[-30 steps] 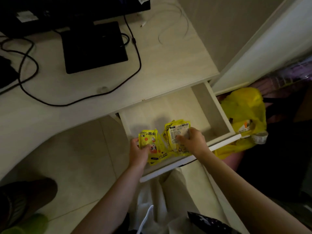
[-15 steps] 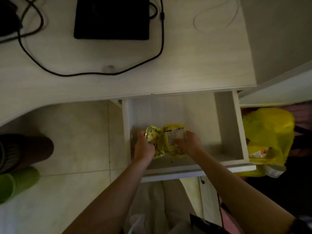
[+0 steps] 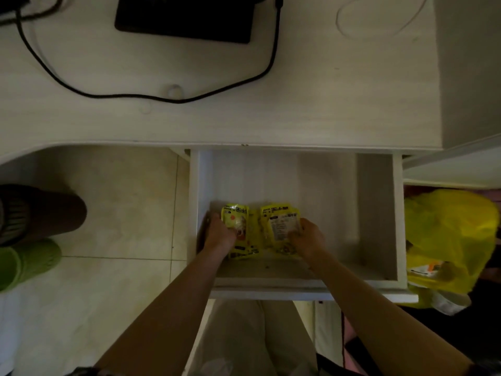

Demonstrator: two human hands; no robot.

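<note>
Packets in yellow wrapping lie in two small stacks, side by side on the floor of an open drawer [image 3: 376,213], toward its front left corner. The left stack [image 3: 240,221] shows a printed front with an orange spot. The right stack [image 3: 282,226] shows a pale label panel of small print, too fine to read. The two stacks sit just beside each other, with a narrow gap between them.

The person's left grip [image 3: 219,234] is curled round the left edge of the left stack, fingers wrapped over the wrapping. The right grip [image 3: 307,237] is curled round the right edge of the right stack, fingertips pressing on the label. Both forearms reach in over the drawer's front rail.

The drawer is pulled out from under a pale wood-grain counter [image 3: 325,104]. On the counter a black cable [image 3: 130,95] runs in a long curve, a flat black base [image 3: 184,17] sits at the far edge, and a thin white wire [image 3: 379,20] lies in a loop to the right.

A yellow plastic bag [image 3: 447,229] slumps just right of the drawer. Left of the drawer, on the tiled floor [image 3: 122,213], are a green slipper [image 3: 27,261] and a dark brown shape [image 3: 54,210] beside it.
</note>
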